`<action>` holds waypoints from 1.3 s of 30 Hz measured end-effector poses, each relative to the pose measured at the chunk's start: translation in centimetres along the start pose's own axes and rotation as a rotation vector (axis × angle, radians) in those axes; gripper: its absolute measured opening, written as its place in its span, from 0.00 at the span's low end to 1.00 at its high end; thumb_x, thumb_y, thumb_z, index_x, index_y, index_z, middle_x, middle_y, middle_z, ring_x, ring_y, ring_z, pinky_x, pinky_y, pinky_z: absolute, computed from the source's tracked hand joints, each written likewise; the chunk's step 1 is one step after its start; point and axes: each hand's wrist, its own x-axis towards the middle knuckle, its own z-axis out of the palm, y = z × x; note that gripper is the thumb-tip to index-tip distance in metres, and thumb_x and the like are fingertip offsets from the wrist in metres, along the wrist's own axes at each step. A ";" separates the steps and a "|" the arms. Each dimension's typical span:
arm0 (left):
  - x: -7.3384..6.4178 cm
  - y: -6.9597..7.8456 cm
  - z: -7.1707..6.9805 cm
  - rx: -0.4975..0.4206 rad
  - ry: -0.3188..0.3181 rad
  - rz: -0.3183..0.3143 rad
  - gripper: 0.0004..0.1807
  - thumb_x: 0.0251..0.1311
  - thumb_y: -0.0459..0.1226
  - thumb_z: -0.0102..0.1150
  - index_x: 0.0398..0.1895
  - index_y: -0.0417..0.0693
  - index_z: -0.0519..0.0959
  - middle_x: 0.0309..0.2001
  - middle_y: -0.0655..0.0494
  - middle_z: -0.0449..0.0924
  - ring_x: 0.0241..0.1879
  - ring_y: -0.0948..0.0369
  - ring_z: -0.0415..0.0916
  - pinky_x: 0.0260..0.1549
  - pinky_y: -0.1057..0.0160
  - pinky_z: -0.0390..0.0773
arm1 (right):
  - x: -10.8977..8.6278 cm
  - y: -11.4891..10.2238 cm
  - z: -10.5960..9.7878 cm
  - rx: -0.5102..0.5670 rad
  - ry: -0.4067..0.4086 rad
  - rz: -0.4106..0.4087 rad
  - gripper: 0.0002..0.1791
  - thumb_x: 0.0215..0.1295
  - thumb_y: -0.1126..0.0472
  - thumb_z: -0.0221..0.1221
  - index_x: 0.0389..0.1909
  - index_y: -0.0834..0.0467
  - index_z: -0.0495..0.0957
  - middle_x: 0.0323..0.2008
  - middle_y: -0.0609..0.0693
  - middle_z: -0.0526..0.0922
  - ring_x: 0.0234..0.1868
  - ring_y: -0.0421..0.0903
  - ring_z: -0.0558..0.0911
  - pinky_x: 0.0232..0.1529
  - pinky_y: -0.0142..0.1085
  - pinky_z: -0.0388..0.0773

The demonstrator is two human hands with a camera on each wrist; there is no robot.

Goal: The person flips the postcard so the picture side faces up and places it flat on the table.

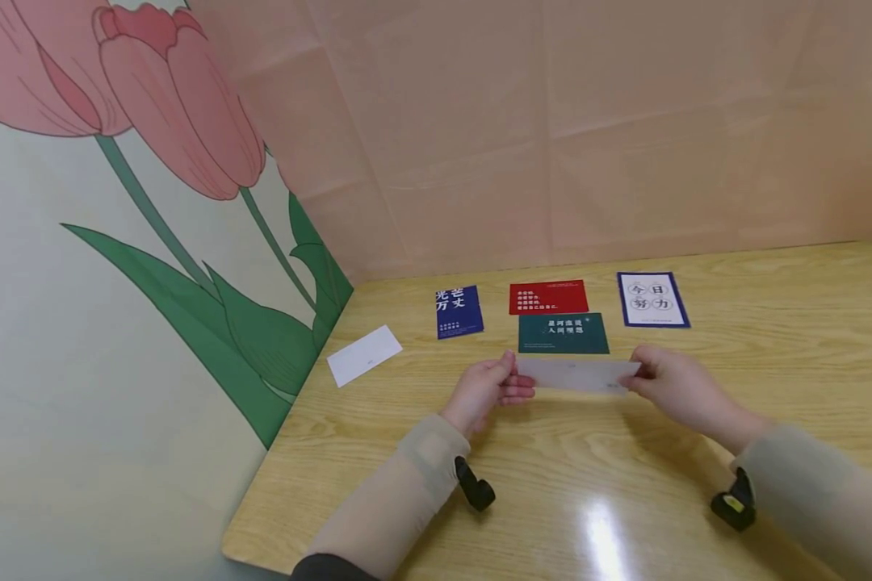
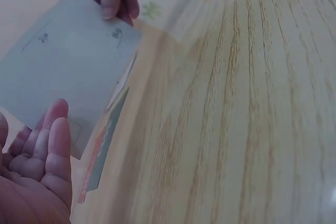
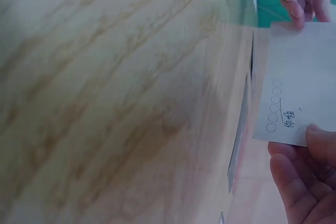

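Both hands hold a white postcard [image 1: 574, 376] up over the table, one at each short end. My left hand [image 1: 480, 391] has its thumb at the card's upper left corner, the other fingers extended beneath that end. At the opposite end, my right hand [image 1: 686, 395] pinches the edge between thumb and fingers. The right wrist view shows a row of printed circles and small writing on the postcard [image 3: 302, 82]. Just behind it lies a green card [image 1: 563, 343], which overlaps a red card [image 1: 548, 290].
Farther left are a blue card [image 1: 459, 319] with white characters and a blank-looking white card [image 1: 364, 356]. A white card with a blue border [image 1: 652, 315] lies at the back right. A tulip-printed wall [image 1: 116, 363] borders the wooden table [image 1: 378, 468] on the left.
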 end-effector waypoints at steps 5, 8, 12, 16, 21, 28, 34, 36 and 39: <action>0.0 0.0 0.0 -0.003 0.010 -0.001 0.25 0.67 0.53 0.50 0.41 0.38 0.81 0.41 0.44 0.84 0.40 0.54 0.83 0.42 0.59 0.81 | 0.0 0.1 0.3 -0.046 0.024 -0.028 0.02 0.65 0.64 0.60 0.34 0.59 0.78 0.32 0.51 0.82 0.30 0.46 0.74 0.27 0.35 0.73; 0.0 -0.1 0.0 -0.013 0.001 -0.001 0.25 0.67 0.50 0.53 0.45 0.34 0.80 0.44 0.41 0.83 0.40 0.54 0.83 0.42 0.59 0.81 | 0.0 0.3 0.4 -0.059 0.030 -0.041 0.01 0.64 0.66 0.60 0.35 0.59 0.80 0.34 0.52 0.84 0.32 0.48 0.78 0.31 0.38 0.79; 0.0 -0.1 0.2 -0.038 0.007 -0.020 0.21 0.64 0.44 0.59 0.48 0.34 0.79 0.44 0.42 0.83 0.41 0.54 0.83 0.42 0.58 0.81 | 0.0 0.3 0.4 -0.093 0.040 -0.065 0.05 0.62 0.70 0.61 0.37 0.59 0.82 0.37 0.53 0.85 0.37 0.50 0.81 0.39 0.46 0.81; 0.1 -0.1 0.3 -0.055 0.038 -0.046 0.15 0.61 0.42 0.63 0.43 0.40 0.82 0.40 0.49 0.85 0.39 0.55 0.83 0.41 0.58 0.81 | -0.1 0.1 0.5 -0.135 0.049 -0.075 0.07 0.61 0.70 0.61 0.38 0.58 0.82 0.37 0.54 0.85 0.35 0.49 0.80 0.39 0.48 0.80; 0.2 -0.2 0.5 -0.064 0.067 -0.052 0.11 0.61 0.38 0.63 0.42 0.41 0.83 0.40 0.49 0.85 0.36 0.57 0.83 0.41 0.58 0.81 | -0.2 -0.1 0.6 -0.143 0.053 -0.077 0.09 0.60 0.71 0.61 0.40 0.61 0.81 0.43 0.60 0.83 0.42 0.56 0.80 0.43 0.52 0.79; 0.3 -0.2 0.7 -0.049 0.116 -0.070 0.08 0.58 0.35 0.65 0.40 0.44 0.83 0.42 0.53 0.82 0.39 0.57 0.80 0.38 0.62 0.80 | 0.0 0.1 0.6 -0.110 0.076 -0.084 0.19 0.56 0.72 0.64 0.50 0.64 0.75 0.53 0.64 0.75 0.51 0.62 0.75 0.45 0.54 0.78; 0.3 -0.4 0.6 -0.039 0.128 -0.059 0.07 0.58 0.33 0.64 0.40 0.45 0.83 0.43 0.53 0.81 0.40 0.57 0.80 0.37 0.63 0.80 | 0.2 0.2 0.5 0.013 0.052 0.028 0.20 0.66 0.66 0.58 0.57 0.67 0.67 0.55 0.68 0.70 0.49 0.63 0.77 0.43 0.51 0.80; 0.4 -0.5 0.5 -0.032 0.126 -0.054 0.07 0.58 0.33 0.64 0.40 0.45 0.83 0.43 0.53 0.81 0.39 0.57 0.80 0.36 0.63 0.80 | 0.2 0.1 0.5 0.111 0.032 0.091 0.21 0.70 0.64 0.53 0.60 0.67 0.64 0.57 0.69 0.68 0.49 0.62 0.78 0.42 0.47 0.81; 0.5 -0.6 0.5 -0.016 0.125 -0.047 0.07 0.58 0.32 0.64 0.40 0.44 0.82 0.42 0.53 0.82 0.38 0.58 0.80 0.35 0.63 0.80 | 0.3 0.0 0.3 0.285 -0.005 0.166 0.26 0.74 0.58 0.48 0.65 0.68 0.56 0.59 0.70 0.66 0.50 0.61 0.77 0.42 0.44 0.81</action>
